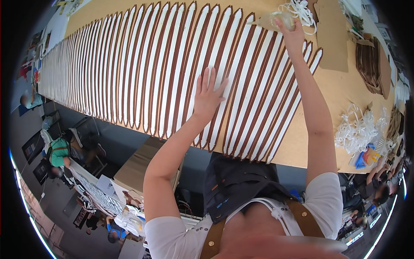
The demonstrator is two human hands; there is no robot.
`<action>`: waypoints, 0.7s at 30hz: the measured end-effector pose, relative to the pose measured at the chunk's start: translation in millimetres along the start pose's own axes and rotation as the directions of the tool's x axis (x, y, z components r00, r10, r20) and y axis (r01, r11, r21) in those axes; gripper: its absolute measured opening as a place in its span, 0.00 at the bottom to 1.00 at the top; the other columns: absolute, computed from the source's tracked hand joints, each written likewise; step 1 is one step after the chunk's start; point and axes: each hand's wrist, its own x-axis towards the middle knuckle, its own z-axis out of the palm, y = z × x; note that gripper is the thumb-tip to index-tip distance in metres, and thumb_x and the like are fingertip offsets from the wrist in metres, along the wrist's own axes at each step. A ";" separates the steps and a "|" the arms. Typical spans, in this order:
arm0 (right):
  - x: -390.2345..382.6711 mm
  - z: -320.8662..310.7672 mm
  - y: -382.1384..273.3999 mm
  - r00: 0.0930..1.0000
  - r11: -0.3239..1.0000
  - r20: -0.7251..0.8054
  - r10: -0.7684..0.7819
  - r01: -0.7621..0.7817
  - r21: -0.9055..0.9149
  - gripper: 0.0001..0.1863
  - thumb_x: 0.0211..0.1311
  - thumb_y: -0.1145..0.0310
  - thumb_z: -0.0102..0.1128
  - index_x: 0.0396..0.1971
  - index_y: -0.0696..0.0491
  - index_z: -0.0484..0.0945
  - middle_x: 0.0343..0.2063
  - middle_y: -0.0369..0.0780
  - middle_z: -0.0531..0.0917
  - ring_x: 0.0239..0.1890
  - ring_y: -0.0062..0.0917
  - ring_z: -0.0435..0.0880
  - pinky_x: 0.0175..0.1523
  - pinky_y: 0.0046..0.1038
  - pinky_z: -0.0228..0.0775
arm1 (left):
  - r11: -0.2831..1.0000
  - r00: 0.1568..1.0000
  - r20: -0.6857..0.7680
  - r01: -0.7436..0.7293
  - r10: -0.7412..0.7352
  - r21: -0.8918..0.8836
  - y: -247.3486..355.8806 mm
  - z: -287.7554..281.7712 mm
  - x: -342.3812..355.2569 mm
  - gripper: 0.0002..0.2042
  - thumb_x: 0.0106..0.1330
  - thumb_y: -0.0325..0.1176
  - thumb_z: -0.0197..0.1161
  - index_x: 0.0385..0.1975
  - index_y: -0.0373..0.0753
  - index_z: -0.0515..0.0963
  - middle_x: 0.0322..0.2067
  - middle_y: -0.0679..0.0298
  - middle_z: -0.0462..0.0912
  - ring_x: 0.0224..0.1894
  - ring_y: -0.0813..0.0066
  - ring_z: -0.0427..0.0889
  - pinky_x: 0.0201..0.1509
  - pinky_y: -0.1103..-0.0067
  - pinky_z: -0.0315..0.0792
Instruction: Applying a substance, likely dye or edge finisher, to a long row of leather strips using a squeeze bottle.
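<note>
Long brown strips [174,64] with white faces and pointed ends lie side by side in a dense row across the table. My left hand [208,95] rests flat on the strips near the middle of the row, its fingers spread and nothing held. At the far right end, my right hand [292,32] reaches past the strip tips. Its fingers close around a clear, slightly yellowish container [279,20], whose exact kind I cannot make out. Several strips at the right end [297,93] fan out at a slant below my right forearm.
White ribbon-like bands [302,12] lie beside the container. Brown cardboard [332,39] covers part of the table [321,93] at the right. Beyond it sit a bundle of brown strips [370,67] and a heap of white bands [355,129]. A carton [142,166] stands below the front edge.
</note>
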 end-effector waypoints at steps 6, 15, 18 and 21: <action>-19.0 -7.3 -16.3 0.998 0.998 0.068 0.012 -0.008 -0.057 0.39 0.54 0.43 0.79 0.52 0.60 0.78 0.41 0.42 0.87 0.43 0.26 0.84 0.51 0.30 0.76 | 1.000 1.000 -0.011 -0.005 0.004 -0.024 -1.7 1.0 -2.1 0.41 0.56 0.55 0.73 0.73 0.63 0.67 0.77 0.45 0.54 0.80 0.43 0.47 0.81 0.51 0.47; -49.5 -10.7 -5.6 0.984 0.998 0.173 0.033 -0.023 -0.057 0.35 0.56 0.46 0.79 0.50 0.59 0.79 0.40 0.42 0.87 0.42 0.26 0.85 0.50 0.29 0.77 | 1.000 1.000 -0.003 -0.007 0.007 -0.026 -1.4 -0.7 0.0 0.41 0.56 0.55 0.73 0.73 0.63 0.67 0.77 0.45 0.54 0.80 0.44 0.47 0.81 0.51 0.47; -64.5 -11.3 -8.8 0.972 0.997 0.224 0.070 -0.072 0.003 0.35 0.55 0.47 0.79 0.51 0.59 0.78 0.41 0.42 0.87 0.43 0.25 0.86 0.50 0.29 0.77 | 1.000 1.000 0.011 -0.001 0.001 -0.009 -1.2 -0.8 0.3 0.42 0.56 0.56 0.73 0.74 0.66 0.64 0.77 0.48 0.54 0.80 0.44 0.48 0.80 0.51 0.50; -80.3 -13.2 -21.7 0.959 0.995 0.268 0.095 -0.098 -0.004 0.34 0.56 0.48 0.79 0.52 0.58 0.78 0.41 0.42 0.87 0.43 0.24 0.86 0.50 0.29 0.77 | 1.000 1.000 0.011 0.001 0.000 -0.014 -2.2 -0.3 -0.3 0.42 0.55 0.55 0.73 0.74 0.65 0.64 0.77 0.48 0.54 0.80 0.45 0.48 0.80 0.51 0.50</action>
